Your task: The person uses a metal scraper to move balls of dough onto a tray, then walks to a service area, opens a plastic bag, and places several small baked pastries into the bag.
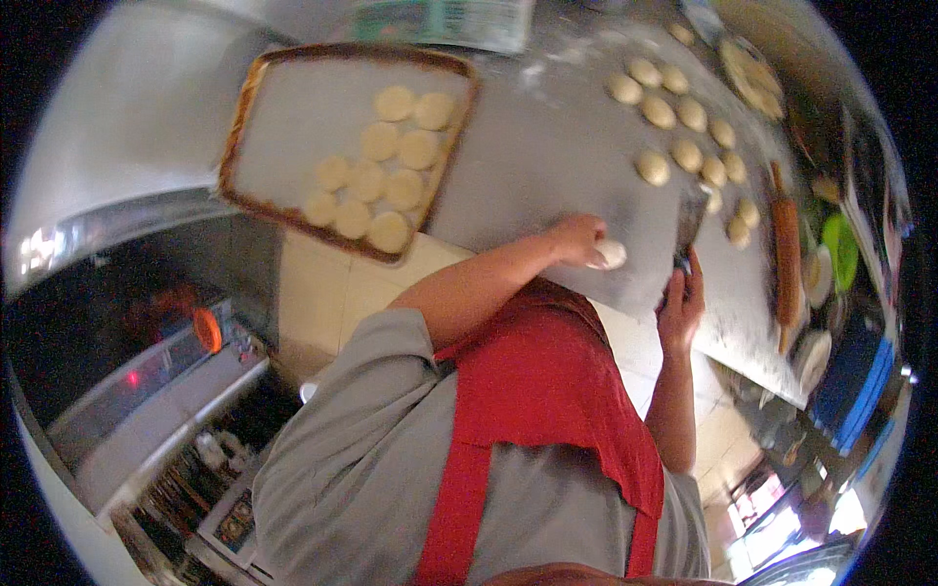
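My left hand (580,240) holds a pale dough ball (610,255) at its fingertips, over the near part of the metal worktable (542,168). In my right hand (681,304) is the dark handle of a metal scraper (691,218), its blade pointing away from me toward the dough. Several round dough balls (658,112) lie in a loose group beyond the blade. To the left, a browned-rim baking tray (233,157) carries several flattened dough rounds (379,141), gathered on its right side.
A wooden rolling pin (787,253) lies along the right side of the table. Past it are a green item (840,253) and blue objects (865,395), blurred. A green-and-white container (447,26) stands at the far edge. Dark equipment with an orange part (207,329) is at lower left.
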A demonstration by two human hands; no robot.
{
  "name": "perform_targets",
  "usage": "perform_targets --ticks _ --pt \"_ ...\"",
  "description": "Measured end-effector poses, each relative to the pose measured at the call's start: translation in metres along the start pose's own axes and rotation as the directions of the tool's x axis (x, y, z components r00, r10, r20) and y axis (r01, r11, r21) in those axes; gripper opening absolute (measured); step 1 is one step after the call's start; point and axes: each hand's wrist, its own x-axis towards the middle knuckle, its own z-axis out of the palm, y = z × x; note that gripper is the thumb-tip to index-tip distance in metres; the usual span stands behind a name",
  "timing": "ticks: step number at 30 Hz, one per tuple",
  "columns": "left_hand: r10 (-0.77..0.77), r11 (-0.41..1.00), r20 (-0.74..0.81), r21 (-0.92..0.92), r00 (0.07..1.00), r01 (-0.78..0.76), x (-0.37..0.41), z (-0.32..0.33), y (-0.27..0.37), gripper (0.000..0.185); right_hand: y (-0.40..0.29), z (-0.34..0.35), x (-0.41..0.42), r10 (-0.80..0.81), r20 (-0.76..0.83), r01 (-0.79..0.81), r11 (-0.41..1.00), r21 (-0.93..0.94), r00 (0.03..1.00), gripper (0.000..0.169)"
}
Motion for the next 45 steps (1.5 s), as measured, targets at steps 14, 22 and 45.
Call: perform_targets --ticks 14,22,45 --pt "-0.323 0.884 -0.451 -0.457 0.832 0.096 -0.172 -0.325 -0.268 0.050 -0.061 0.141 0.016 -0.081 0.308 0.153 0.964 -0.216 0.948 0.044" --pt "0.069 0.765 -0.595 0.547 0.801 0.341 -0.133 -0.327 -0.297 0.049 -0.050 0.113 0.020 -0.106 0.214 0.158 0.958 -0.239 0.971 0.044" --pt "-0.119 0.948 -0.166 -0.312 0.979 0.062 0.066 0.005 0.050 0.055 0.080 -0.083 -0.052 0.027 0.077 -0.017 0.991 -0.136 0.997 0.046"
